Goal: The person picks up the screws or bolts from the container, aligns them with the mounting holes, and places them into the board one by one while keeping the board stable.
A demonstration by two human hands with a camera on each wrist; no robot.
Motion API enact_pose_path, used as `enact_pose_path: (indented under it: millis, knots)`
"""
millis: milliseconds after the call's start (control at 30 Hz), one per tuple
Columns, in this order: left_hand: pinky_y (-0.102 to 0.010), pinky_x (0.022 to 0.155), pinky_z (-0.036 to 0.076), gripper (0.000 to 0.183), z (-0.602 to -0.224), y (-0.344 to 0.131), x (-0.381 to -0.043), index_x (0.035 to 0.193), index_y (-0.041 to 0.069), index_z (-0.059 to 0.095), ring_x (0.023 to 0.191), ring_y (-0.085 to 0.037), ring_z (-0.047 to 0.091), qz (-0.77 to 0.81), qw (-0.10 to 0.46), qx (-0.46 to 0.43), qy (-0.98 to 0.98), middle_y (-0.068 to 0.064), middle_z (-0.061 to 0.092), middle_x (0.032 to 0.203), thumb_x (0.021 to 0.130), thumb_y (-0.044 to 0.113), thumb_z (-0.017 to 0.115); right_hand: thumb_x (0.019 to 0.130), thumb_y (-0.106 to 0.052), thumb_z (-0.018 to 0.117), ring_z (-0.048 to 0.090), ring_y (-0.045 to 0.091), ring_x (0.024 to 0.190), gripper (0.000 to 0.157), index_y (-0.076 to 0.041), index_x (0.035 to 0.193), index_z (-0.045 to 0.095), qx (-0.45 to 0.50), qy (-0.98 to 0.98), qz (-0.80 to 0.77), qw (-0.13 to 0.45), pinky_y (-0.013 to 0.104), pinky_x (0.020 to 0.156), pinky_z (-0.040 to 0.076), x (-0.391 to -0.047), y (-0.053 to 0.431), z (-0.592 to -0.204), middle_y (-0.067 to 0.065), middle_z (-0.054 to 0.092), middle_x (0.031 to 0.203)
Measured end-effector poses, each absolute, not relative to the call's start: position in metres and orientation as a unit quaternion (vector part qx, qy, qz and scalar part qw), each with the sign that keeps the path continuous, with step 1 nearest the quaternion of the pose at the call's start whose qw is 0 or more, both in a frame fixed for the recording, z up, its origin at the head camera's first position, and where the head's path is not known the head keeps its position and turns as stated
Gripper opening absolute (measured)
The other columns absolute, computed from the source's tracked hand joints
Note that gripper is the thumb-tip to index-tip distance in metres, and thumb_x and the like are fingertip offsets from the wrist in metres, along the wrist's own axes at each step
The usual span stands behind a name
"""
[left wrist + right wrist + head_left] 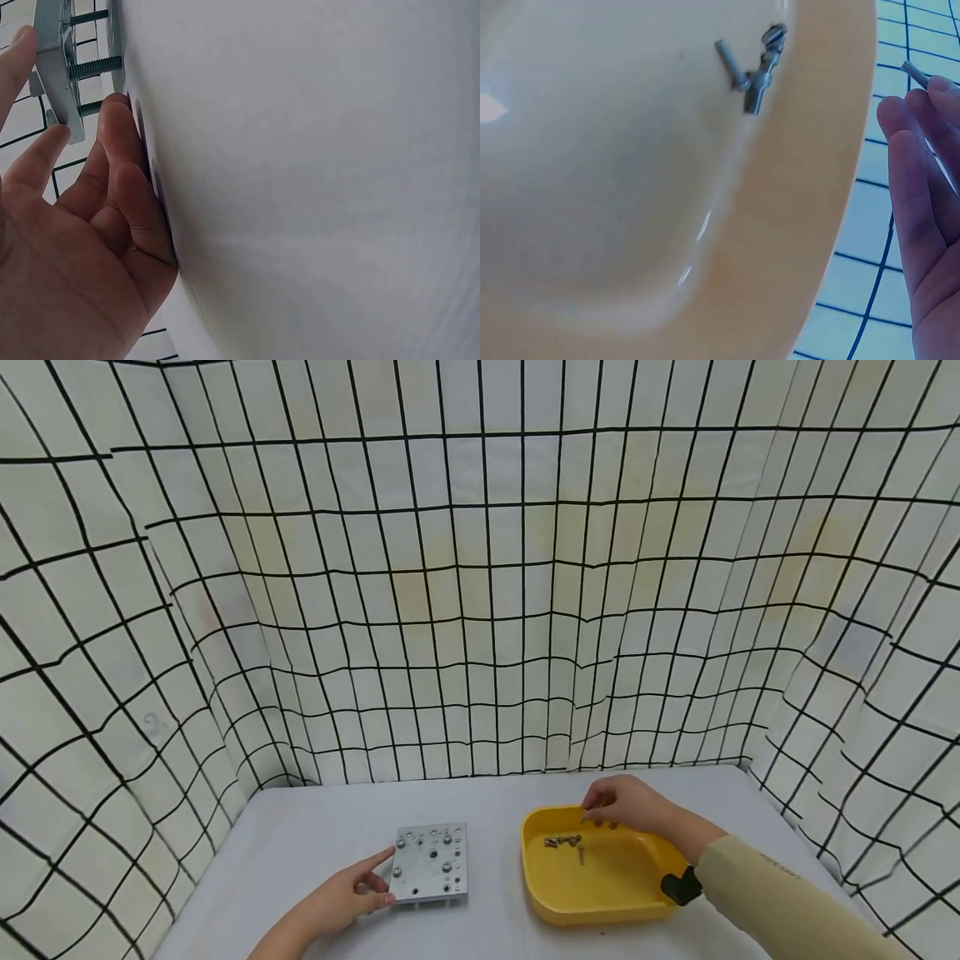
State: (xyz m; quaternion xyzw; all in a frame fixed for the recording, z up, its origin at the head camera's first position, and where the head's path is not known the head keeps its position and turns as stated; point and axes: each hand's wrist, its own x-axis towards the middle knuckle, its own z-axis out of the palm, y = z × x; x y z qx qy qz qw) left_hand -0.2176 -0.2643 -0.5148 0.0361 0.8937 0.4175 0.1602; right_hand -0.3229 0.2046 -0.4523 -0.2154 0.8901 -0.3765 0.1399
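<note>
At the left of the table lies a square metal plate (pixel 429 864), with holes and several screws set into its top. My left hand (pixel 348 893) holds its left side, thumb at the near corner and index finger farther up. In the left wrist view, threaded screw ends (pixel 96 67) stick out under the plate, beside the bent fingers of that hand. My right hand (pixel 626 802) is over the far rim of a yellow tray (pixel 547 902). Between its thumb and fingertips it pinches a small screw (pixel 915 75), thread end outward.
Inside the tray, several loose screws (pixel 754 79) lie in a small heap near the far wall, one of them (pixel 581 855) a little apart. White cloth covers the table (pixel 315 818). Behind and at both sides stand white walls with a black grid (pixel 480 610).
</note>
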Motion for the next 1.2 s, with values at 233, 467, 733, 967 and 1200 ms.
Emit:
enact_pose_path:
  millis: [233, 467, 733, 967, 1200]
  knots:
    - [-0.035, 0.068, 0.048, 0.089, -0.515, -0.265, -0.218, 0.151, 0.007, 0.040, 0.079, -0.017, 0.059, 0.418, 0.163, 0.024, 0.894, -0.002, 0.062, 0.099, 0.081, 0.043, 0.080, 0.092, -0.023, 0.072, 0.065, 0.026, 0.085, 0.014, -0.011, 0.100, 0.071, -0.232, 0.872, -0.403, 0.154, 0.035, 0.071, 0.055, -0.319, 0.182, -0.448, 0.004, 0.070, 0.094]
    - [-0.034, 0.067, 0.047, 0.086, -0.514, -0.265, -0.220, 0.151, 0.008, 0.040, 0.080, -0.017, 0.059, 0.423, 0.160, 0.026, 0.891, -0.002, 0.062, 0.100, 0.082, 0.040, 0.080, 0.093, -0.024, 0.072, 0.065, 0.020, 0.084, 0.012, -0.014, 0.100, 0.071, -0.254, 0.864, -0.406, 0.154, 0.036, 0.073, 0.054, -0.318, 0.157, -0.444, 0.000, 0.070, 0.091]
    - [-0.034, 0.067, 0.046, 0.087, -0.515, -0.268, -0.219, 0.151, 0.006, 0.039, 0.079, -0.017, 0.059, 0.423, 0.158, 0.028, 0.892, -0.002, 0.063, 0.099, 0.082, 0.039, 0.080, 0.091, -0.020, 0.074, 0.068, 0.028, 0.087, 0.005, -0.017, 0.095, 0.072, -0.262, 0.842, -0.438, 0.175, 0.036, 0.073, 0.055, -0.312, 0.118, -0.443, 0.008, 0.073, 0.092]
    - [-0.035, 0.067, 0.046, 0.088, -0.516, -0.267, -0.220, 0.151, 0.006, 0.039, 0.079, -0.017, 0.059, 0.423, 0.159, 0.028, 0.892, -0.002, 0.063, 0.099, 0.081, 0.041, 0.080, 0.090, -0.018, 0.074, 0.068, 0.032, 0.089, 0.003, -0.017, 0.093, 0.072, -0.267, 0.835, -0.444, 0.184, 0.039, 0.073, 0.055, -0.305, 0.082, -0.444, -0.001, 0.073, 0.085]
    - [-0.034, 0.067, 0.045, 0.088, -0.518, -0.264, -0.220, 0.151, 0.006, 0.039, 0.079, -0.018, 0.058, 0.432, 0.160, 0.029, 0.887, -0.002, 0.063, 0.098, 0.081, 0.039, 0.081, 0.089, -0.016, 0.075, 0.068, 0.027, 0.080, 0.003, -0.016, 0.091, 0.073, -0.280, 0.841, -0.427, 0.179, 0.031, 0.068, 0.055, -0.298, 0.047, -0.446, -0.001, 0.073, 0.083]
